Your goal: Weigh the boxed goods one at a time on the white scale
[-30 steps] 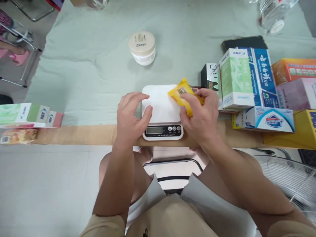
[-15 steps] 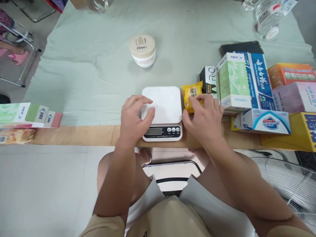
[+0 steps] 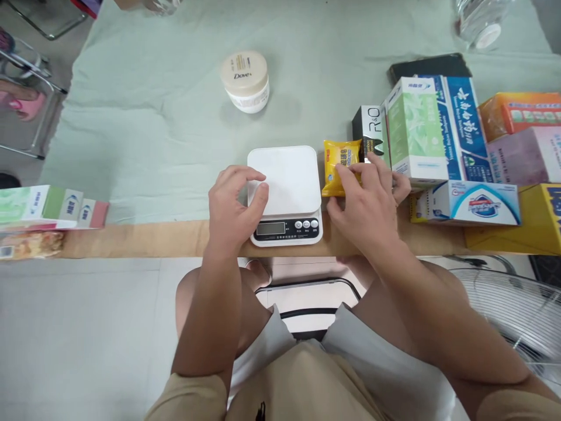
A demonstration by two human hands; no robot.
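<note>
A white kitchen scale (image 3: 287,175) sits at the table's near edge, its platform bare. My left hand (image 3: 230,210) grips the scale's left side, thumb and curled fingers on the platform. A yellow snack packet (image 3: 337,164) lies flat on the cloth just right of the scale. My right hand (image 3: 366,207) rests on the packet's right part, fingertips closed on it. A black R&O box (image 3: 370,131) stands right behind the packet.
A Dove jar (image 3: 244,79) stands beyond the scale. Several boxes crowd the right: green-white (image 3: 414,131), blue (image 3: 464,126), toothpaste (image 3: 473,204), orange (image 3: 521,111), yellow (image 3: 530,228). Flat boxes (image 3: 39,204) lie far left. A bottle (image 3: 480,20) lies at the back right; a fan (image 3: 517,316) stands on the floor.
My right hand carried the yellow packet from above the scale's right corner down onto the cloth beside the scale. My left hand stayed on the scale's left side.
</note>
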